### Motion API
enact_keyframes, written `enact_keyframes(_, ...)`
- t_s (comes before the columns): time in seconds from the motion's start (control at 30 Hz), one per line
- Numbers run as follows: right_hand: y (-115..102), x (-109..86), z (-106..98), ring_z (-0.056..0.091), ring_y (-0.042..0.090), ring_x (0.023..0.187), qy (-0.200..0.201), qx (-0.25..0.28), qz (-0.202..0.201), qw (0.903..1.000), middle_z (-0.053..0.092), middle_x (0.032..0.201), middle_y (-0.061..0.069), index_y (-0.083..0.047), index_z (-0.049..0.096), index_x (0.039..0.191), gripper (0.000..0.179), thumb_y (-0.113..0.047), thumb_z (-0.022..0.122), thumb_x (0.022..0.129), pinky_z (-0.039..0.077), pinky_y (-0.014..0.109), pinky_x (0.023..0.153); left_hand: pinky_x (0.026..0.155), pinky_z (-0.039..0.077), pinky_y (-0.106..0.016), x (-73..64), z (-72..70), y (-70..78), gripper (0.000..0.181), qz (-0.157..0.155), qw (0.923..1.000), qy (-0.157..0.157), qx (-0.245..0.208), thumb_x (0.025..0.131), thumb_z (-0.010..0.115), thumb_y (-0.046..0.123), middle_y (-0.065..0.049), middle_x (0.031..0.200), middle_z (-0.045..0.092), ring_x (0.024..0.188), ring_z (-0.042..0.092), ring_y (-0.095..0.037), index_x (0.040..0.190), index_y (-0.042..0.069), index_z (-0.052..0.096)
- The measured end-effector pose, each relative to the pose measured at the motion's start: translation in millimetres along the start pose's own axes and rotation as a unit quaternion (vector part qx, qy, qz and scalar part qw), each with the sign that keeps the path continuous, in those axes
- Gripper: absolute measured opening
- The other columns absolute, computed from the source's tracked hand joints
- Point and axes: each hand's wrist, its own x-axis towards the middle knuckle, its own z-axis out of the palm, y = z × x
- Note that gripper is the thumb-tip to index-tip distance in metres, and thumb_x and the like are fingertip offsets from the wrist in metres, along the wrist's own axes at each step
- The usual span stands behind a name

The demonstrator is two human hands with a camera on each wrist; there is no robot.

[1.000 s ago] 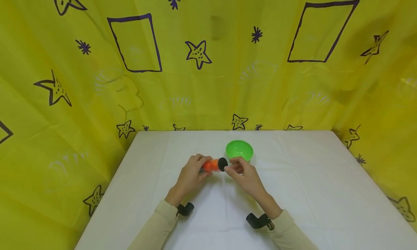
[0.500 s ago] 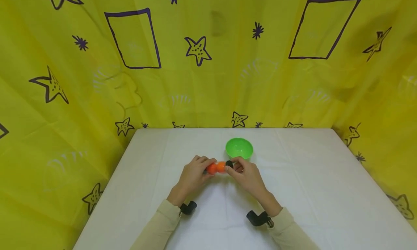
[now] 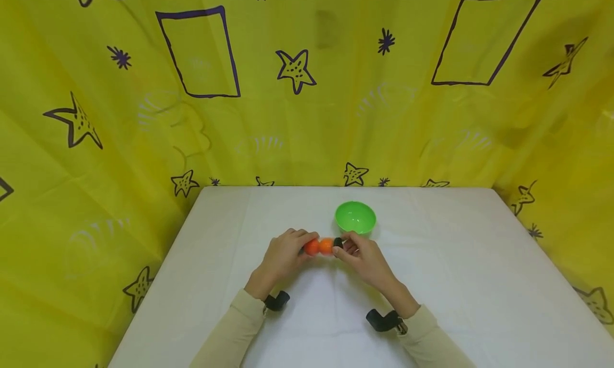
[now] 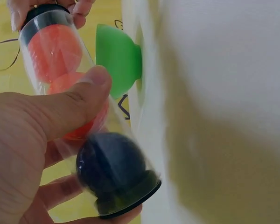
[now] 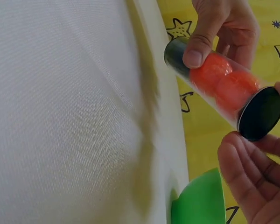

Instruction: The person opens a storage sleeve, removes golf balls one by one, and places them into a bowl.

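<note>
In the head view my left hand (image 3: 280, 255) grips a clear plastic tube (image 3: 319, 246) held sideways above the table. Two orange balls (image 5: 235, 91) show through its wall, and a dark blue ball (image 4: 111, 161) lies toward the end nearer my left palm. Thumb on one side and fingers on the other, that hand wraps the tube's middle. A black cap (image 5: 261, 113) covers the tube's right end. My right hand (image 3: 363, 258) pinches this cap at its edge between thumb and fingers. The other end has a black rim (image 4: 130, 198).
A green bowl (image 3: 355, 217) stands on the white-covered table (image 3: 451, 272), just beyond my right hand. Yellow curtains (image 3: 297, 122) with drawn stars enclose the table's back and sides. A black wrist camera mount (image 3: 382, 320) sticks out at the right sleeve.
My left hand has shifted slightly right with the tube, turning its capped end toward my right hand. My right fingers, at the cap's edge before, now pinch it.
</note>
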Motion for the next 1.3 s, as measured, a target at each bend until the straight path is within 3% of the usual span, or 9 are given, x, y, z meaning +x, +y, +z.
enact_keyframes(0.27,-4.2,-0.5,-6.7,0.067,0.020,0.096,-0.004,0.037,-0.028,0.9989,0.072,0.105,0.011,0.000,0.065,0.125,0.032,-0.017,0.068,0.098,0.057,0.024,0.082,0.077,0.060,-0.045,-1.2,-9.0,-7.0,0.048,-0.005,0.9995,0.022,-0.020,0.082,0.087,0.024,-0.002,0.115,0.075,0.098,0.069,-0.025,0.126,0.018,0.071)
enact_keyframes(0.57,5.9,1.6,-5.9,0.069,0.015,0.091,-0.009,0.058,0.019,0.9981,0.072,0.102,0.011,-0.003,0.061,0.113,0.033,-0.014,0.079,0.088,0.057,0.022,0.080,0.080,0.060,-0.044,-1.0,-14.6,-11.0,0.052,-0.018,0.9985,0.037,-0.035,0.080,0.088,0.028,-0.003,0.116,0.075,0.099,0.069,-0.025,0.128,0.017,0.070)
enact_keyframes(0.77,15.7,1.2,0.1,0.070,0.016,0.087,-0.038,0.025,0.073,0.9963,0.074,0.096,0.007,-0.005,0.060,0.107,0.034,-0.014,0.083,0.083,0.054,0.026,0.074,0.079,0.060,-0.043,-2.8,-15.5,-12.8,0.053,-0.021,0.9983,0.041,-0.037,0.079,0.087,0.030,-0.002,0.115,0.075,0.098,0.069,-0.024,0.128,0.017,0.070)
enact_keyframes(1.0,26.1,2.5,0.7,0.065,0.016,0.089,-0.049,-0.041,0.116,0.9911,0.071,0.117,0.007,-0.006,0.064,0.122,0.042,-0.014,0.082,0.085,0.052,0.030,0.075,0.081,0.060,-0.043,-0.8,-12.7,-12.9,0.052,-0.020,0.9974,0.041,-0.055,0.080,0.087,0.028,-0.003,0.114,0.075,0.100,0.069,-0.026,0.127,0.017,0.071)
enact_keyframes(1.3,30.6,3.4,-4.8,0.058,0.015,0.073,-0.048,-0.087,0.137,0.9855,0.070,0.094,0.006,-0.005,0.066,0.122,0.044,-0.010,0.083,0.082,0.047,0.028,0.062,0.081,0.059,-0.043,-1.8,-12.2,-14.2,0.052,-0.025,0.9978,0.033,-0.052,0.080,0.087,0.028,-0.004,0.115,0.075,0.099,0.069,-0.025,0.128,0.016,0.070)
